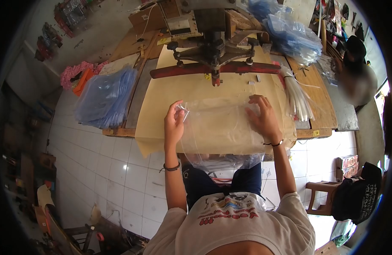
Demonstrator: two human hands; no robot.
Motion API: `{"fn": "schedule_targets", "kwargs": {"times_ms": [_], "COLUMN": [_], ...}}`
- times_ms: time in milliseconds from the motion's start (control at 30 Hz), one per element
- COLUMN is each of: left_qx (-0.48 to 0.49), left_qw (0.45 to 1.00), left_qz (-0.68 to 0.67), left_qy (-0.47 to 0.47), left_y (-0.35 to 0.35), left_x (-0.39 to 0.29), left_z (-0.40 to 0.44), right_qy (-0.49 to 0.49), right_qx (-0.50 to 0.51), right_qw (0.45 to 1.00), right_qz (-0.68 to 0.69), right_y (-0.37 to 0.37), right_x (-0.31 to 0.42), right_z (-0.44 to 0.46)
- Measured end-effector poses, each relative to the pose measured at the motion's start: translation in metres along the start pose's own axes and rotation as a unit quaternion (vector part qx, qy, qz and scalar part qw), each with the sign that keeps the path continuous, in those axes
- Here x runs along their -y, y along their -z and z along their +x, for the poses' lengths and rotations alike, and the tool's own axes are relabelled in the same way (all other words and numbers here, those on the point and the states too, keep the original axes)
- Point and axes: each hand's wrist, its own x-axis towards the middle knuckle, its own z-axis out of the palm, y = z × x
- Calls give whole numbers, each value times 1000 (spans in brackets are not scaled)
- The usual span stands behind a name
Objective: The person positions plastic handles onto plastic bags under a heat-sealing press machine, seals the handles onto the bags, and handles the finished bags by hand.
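A clear plastic sheet (217, 127), perhaps a bag, stretches between my two hands over the brown paper (155, 106) on the workbench. Its near end hangs over the front edge toward my lap. My left hand (174, 123) is closed on the far left corner, where the plastic bunches and shines. At the far right corner my right hand (265, 121) grips the sheet, fingers bent over the edge and thumb lying on the plastic. Just beyond the sheet is a press-like machine with a long red bar (170, 71), raised above the paper.
Stacked bluish plastic sheets (106, 97) lie at the left, near an orange box (82, 81). More plastic (291, 36) is piled at the back right. A bundle of white strips (299, 100) rests on the right. Another person (357, 80) is at the far right, above a wooden stool (321, 187).
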Motion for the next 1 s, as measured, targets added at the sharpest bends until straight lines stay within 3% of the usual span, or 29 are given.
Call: {"fn": "schedule_targets", "kwargs": {"times_ms": [100,200,300,600,1000], "left_qx": [-21,-31,-30,-19,-25], "left_qw": [1000,999,999,1000,998], "left_qz": [8,16,31,1,49], "left_qy": [-7,14,29,5,7], "left_y": [-3,-3,-3,-3,-2], "left_x": [0,-2,-7,-6,-13], "left_z": [1,0,1,0,-3], "right_qy": [13,-54,-61,-43,-115], "right_qx": [8,42,52,53,62], "right_qw": [999,997,997,997,991], "right_qz": [-37,36,14,33,32], "right_y": [-2,0,1,1,-3], "right_x": [2,3,4,-2,-1], "right_z": [-2,-2,0,2,2]}}
